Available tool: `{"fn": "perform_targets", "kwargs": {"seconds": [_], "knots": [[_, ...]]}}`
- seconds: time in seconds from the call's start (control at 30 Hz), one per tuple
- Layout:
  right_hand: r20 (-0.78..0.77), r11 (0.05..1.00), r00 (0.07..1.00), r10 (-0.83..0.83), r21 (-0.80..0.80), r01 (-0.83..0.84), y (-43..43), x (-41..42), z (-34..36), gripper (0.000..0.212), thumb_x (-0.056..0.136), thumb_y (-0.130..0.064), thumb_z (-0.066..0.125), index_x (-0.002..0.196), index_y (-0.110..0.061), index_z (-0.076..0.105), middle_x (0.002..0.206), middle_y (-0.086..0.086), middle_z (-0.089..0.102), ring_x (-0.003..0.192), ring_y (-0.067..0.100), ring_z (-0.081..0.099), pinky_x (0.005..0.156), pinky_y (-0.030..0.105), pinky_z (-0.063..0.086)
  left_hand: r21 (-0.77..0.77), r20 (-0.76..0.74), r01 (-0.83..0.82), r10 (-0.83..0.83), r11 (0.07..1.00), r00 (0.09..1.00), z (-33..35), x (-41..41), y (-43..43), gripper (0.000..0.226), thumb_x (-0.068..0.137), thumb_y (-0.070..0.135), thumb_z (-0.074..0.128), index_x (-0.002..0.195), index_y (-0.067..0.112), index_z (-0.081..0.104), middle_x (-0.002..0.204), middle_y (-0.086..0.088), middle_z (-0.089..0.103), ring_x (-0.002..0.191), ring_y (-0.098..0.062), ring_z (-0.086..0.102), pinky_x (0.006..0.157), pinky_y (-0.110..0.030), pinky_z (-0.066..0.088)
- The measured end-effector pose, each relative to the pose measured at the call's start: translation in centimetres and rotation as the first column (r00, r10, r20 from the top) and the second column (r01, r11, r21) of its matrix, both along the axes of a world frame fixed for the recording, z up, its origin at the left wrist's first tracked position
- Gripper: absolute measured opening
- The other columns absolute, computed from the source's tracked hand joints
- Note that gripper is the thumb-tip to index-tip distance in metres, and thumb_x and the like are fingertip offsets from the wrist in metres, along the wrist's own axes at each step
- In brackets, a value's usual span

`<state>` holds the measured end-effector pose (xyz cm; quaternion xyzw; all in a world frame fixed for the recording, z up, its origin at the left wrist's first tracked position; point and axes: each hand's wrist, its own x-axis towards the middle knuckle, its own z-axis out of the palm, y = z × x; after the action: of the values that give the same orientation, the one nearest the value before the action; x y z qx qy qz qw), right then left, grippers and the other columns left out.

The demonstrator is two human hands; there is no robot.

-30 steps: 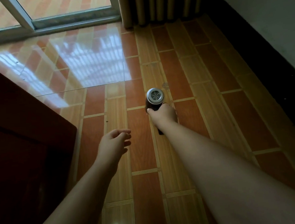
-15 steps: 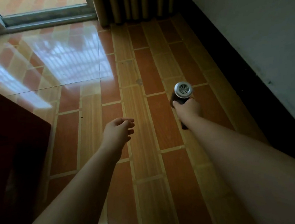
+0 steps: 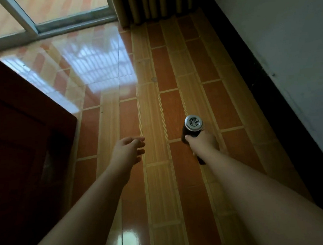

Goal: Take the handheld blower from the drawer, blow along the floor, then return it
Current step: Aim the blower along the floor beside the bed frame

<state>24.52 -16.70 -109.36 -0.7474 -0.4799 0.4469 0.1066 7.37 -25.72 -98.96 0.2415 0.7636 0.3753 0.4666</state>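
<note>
- Handheld blower: dark body with a round silver grilled end cap turned toward the viewer. It is held low over the floor, right of centre, and its far end (hidden behind the body) is aimed away at the tiles.
- Lettering: any writing on the blower's body is too dark and too small to read.
- Right hand: the fingers are curled tightly round the dark handle just below the cap, with the thumb laid across its left side. The butt of the handle shows beneath the wrist.
- Left hand: stretched forward over the tiles and holding nothing. Its fingers are loosely parted and slightly bent, and it is well apart from the blower.
- Floor: glossy tiles in orange-brown and yellow bands, with a bright window reflection at upper left.
- Surroundings: a dark red cabinet at left and a pale wall with black skirting at right. A pleated curtain hangs at the top, beside a sliding door frame.
</note>
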Motion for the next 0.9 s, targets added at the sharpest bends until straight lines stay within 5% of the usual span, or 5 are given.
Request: {"fn": "perform_targets", "kwargs": {"seconds": [0.27,0.4,0.6,0.9], "knots": [[0.128,0.989,0.99,0.053,0.13,-0.069,-0.4,0.0,0.0,0.04,0.087,-0.041,0.06,0.107,-0.007,0.06,0.093,0.008,0.063,0.078,0.025,0.058,0.061,0.029,0.04,0.047,0.078,-0.047,0.043,0.998,0.996,-3.5,-1.1,-5.8,0.021,0.095,0.013,0.047,0.109,0.011,0.063,0.105,-0.006,0.064,0.095,-0.019,0.061,0.083,-0.03,0.05],[0.125,0.987,0.99,0.068,0.136,-0.085,0.0,0.3,0.4,0.033,0.088,-0.041,0.059,0.091,-0.009,0.058,0.089,0.011,0.068,0.083,0.029,0.066,0.065,0.031,0.045,0.063,0.065,-0.03,0.026,0.998,0.998,-4.2,-2.2,-6.6,0.017,0.095,0.013,0.048,0.102,0.015,0.064,0.105,-0.005,0.065,0.096,-0.019,0.062,0.08,-0.028,0.05],[0.028,0.996,0.999,0.034,0.087,-0.037,-4.9,-1.7,1.5,0.033,0.087,-0.039,0.061,0.097,-0.008,0.06,0.077,0.008,0.068,0.061,0.022,0.064,0.051,0.025,0.041,0.063,0.027,-0.049,0.047,0.997,0.999,-4.2,-3.6,-8.6,0.017,0.095,0.014,0.048,0.103,0.015,0.063,0.106,-0.005,0.065,0.098,-0.02,0.062,0.083,-0.03,0.05],[-0.015,0.953,0.954,0.3,0.058,-0.299,-17.0,-8.2,2.5,0.041,0.088,-0.039,0.061,0.113,-0.007,0.06,0.11,0.011,0.067,0.099,0.029,0.064,0.075,0.033,0.048,-0.004,-0.015,-0.024,0.024,1.0,1.0,-3.4,-4.8,-16.2,0.019,0.095,0.015,0.048,0.104,0.017,0.064,0.106,-0.004,0.066,0.098,-0.02,0.062,0.081,-0.03,0.051]]}}
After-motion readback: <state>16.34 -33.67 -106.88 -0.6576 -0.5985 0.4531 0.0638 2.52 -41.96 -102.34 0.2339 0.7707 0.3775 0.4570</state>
